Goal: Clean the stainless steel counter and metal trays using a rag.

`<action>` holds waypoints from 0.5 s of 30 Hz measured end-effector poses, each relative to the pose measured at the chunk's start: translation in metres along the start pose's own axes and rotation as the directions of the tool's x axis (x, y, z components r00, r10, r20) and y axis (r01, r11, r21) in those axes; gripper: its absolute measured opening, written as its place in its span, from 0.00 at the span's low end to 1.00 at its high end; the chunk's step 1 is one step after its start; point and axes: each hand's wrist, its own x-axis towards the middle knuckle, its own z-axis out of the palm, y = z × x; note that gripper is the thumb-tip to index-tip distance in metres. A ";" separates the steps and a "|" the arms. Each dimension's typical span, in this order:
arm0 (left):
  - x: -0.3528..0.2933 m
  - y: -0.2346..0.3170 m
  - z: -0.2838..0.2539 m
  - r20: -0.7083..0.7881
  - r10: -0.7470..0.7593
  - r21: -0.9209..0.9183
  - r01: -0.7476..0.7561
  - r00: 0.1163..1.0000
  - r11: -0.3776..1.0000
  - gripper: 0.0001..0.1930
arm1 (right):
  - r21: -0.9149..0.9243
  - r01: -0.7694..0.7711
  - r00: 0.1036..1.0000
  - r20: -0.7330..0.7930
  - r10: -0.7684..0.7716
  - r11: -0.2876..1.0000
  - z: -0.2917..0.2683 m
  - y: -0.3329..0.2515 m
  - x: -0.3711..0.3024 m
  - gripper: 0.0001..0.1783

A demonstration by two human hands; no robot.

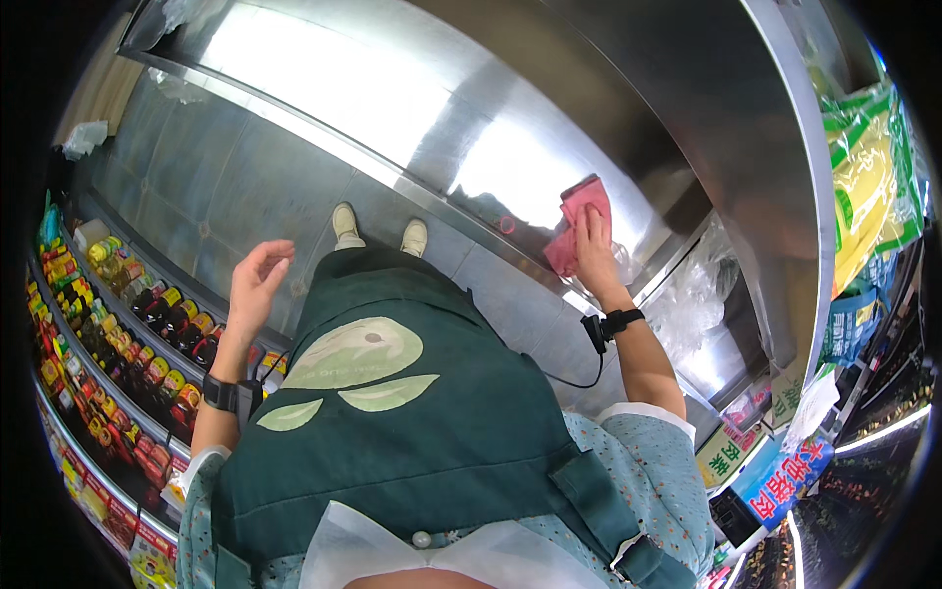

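A folded pink cloth [566, 247] lies against the shiny stainless steel counter [392, 93], toward its right end. My right hand [593, 245] presses down on the cloth, fingers over it. Just left of the cloth a small reddish ring [506, 225] shows on the metal. Out to the left, my left hand [261, 282] hangs in the air over the floor, holding nothing, its fingers loosely stretched and the thumb apart. Each wrist wears a black strap, and a cable runs from the right one.
Shelves of bottles [162, 368] curve along the left. Clear plastic bags [702, 294] bunch on the counter right of my hand. A raised steel panel [726, 128] bounds the far right, with a yellow-green package [868, 182] beyond it. Grey floor tiles [186, 157] lie below.
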 end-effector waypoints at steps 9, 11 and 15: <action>-0.020 -0.012 -0.010 -0.099 -0.031 -0.091 0.022 0.995 0.996 0.13 | 0.065 0.715 0.698 -0.021 -0.716 0.696 0.001 -0.124 0.138 0.28; -0.029 -0.020 -0.016 -0.141 -0.044 -0.106 0.029 0.989 0.994 0.13 | 0.045 0.768 0.637 0.051 -0.769 0.639 -0.003 -0.141 0.158 0.27; -0.042 -0.033 -0.015 -0.190 -0.082 -0.077 0.069 0.978 0.995 0.13 | 0.051 0.810 0.580 0.074 -0.811 0.584 0.001 -0.160 0.180 0.26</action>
